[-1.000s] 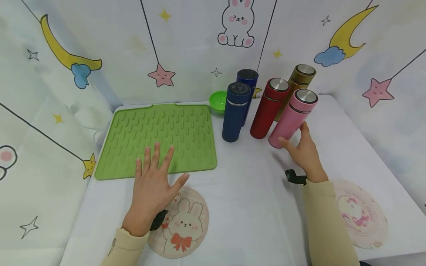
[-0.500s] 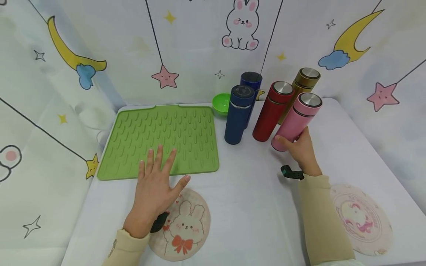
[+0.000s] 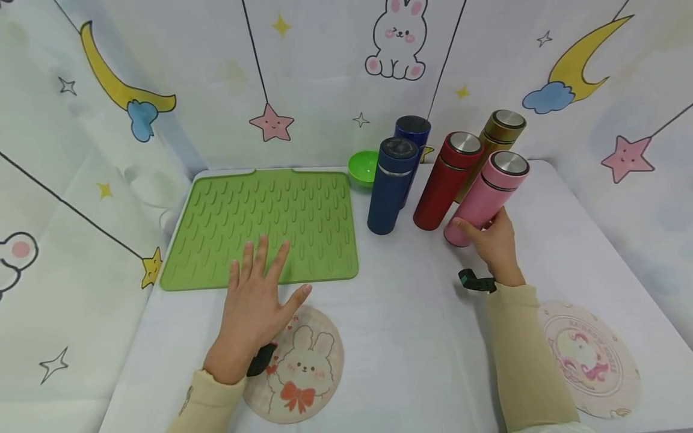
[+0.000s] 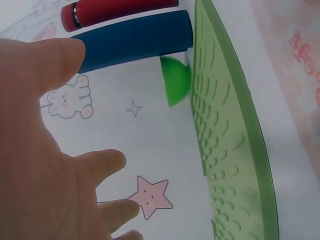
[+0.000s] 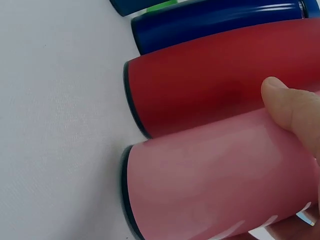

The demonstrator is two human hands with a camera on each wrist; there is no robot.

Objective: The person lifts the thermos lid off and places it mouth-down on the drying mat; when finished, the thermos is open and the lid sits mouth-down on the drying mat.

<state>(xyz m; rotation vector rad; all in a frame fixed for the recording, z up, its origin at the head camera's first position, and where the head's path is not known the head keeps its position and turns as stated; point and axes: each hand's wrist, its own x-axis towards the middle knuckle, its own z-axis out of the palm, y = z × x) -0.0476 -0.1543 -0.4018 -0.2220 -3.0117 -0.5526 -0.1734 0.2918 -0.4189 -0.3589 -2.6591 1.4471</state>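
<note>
My right hand (image 3: 494,245) grips the lower part of a pink thermos bottle (image 3: 483,195), thumb on its near side and fingers curled round the other. In the right wrist view the pink bottle's dark base edge shows, and the thumb lies along its upper side. A red thermos bottle (image 3: 445,186) stands just left of it, with a gold one (image 3: 495,135) behind. My left hand (image 3: 253,310) is spread flat, fingers straight, over the front edge of a green drying mat (image 3: 303,222). It holds nothing.
Two blue thermos bottles, one in front (image 3: 387,192) and one behind (image 3: 415,129), stand left of the red one. A green bowl (image 3: 361,167) sits behind them. A round rabbit mat (image 3: 319,385) and a round pink mat (image 3: 612,373) lie nearer the table's front.
My right thumb and fingers have come closer round the pink bottle. The left hand stays spread in much the same place, while the head view has shifted slightly.
</note>
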